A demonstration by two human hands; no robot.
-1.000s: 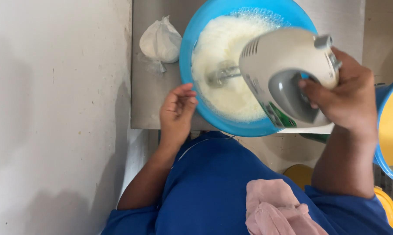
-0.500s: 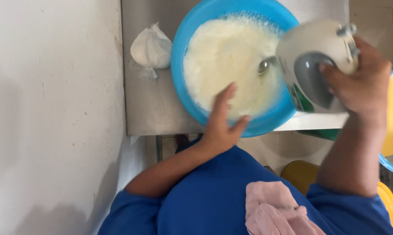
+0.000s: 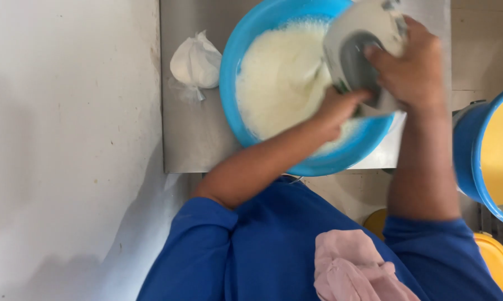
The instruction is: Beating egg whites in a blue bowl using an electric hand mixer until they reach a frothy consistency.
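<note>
Right hand [image 3: 413, 67]: wrapped around the handle of a white electric hand mixer [image 3: 363, 50], above the bowl.
Left hand [image 3: 338, 108]: fingers curled against the mixer's underside.
Blue bowl [image 3: 246, 134]: beneath both hands, holding pale frothy batter [image 3: 282, 78].
Tied white bag [image 3: 195, 61]: left of the bowl.

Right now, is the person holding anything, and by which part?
Yes: the right hand grips the white hand mixer by its handle, above the blue bowl. The left hand reaches up against the mixer's underside.
</note>
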